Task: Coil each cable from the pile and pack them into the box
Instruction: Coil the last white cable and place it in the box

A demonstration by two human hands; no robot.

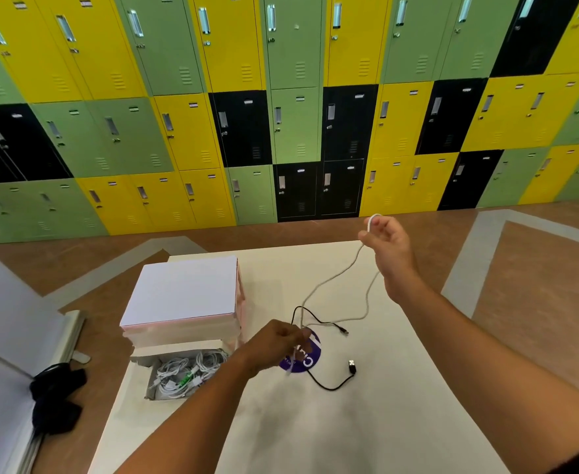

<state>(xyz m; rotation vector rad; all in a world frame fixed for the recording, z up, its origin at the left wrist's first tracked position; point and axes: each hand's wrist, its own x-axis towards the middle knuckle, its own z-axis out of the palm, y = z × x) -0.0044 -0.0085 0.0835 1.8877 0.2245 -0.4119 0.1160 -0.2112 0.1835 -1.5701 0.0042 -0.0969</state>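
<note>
Head view: the task looks close to its end. On the near left of the pale worktop (366, 422) sits the open white cardboard box (175, 348). It already holds several coiled white cables (185, 374) packed side by side. Just beyond it rises a flat white panel with pink edges (185, 289), probably the box's lid folded back.

Only two cables are outside the box. The long white braided cable (332, 278) is uncoiled and hangs slack between the two hands. The right hand (389, 248) is raised at the far right, its thumb and forefinger pinching a small loop of the cable and its other fingers loosely curled. The left hand (274, 343) is low, beside a round purple sticker (310, 360), its fingers pinching the cable near its other end, and a short tail dangles below.

The thin black USB cable (332, 386) lies loose on the worktop across the sticker, untouched.

What is left, as I judge it, is to wind the white cable, box it, then do the same with the black one.
</note>
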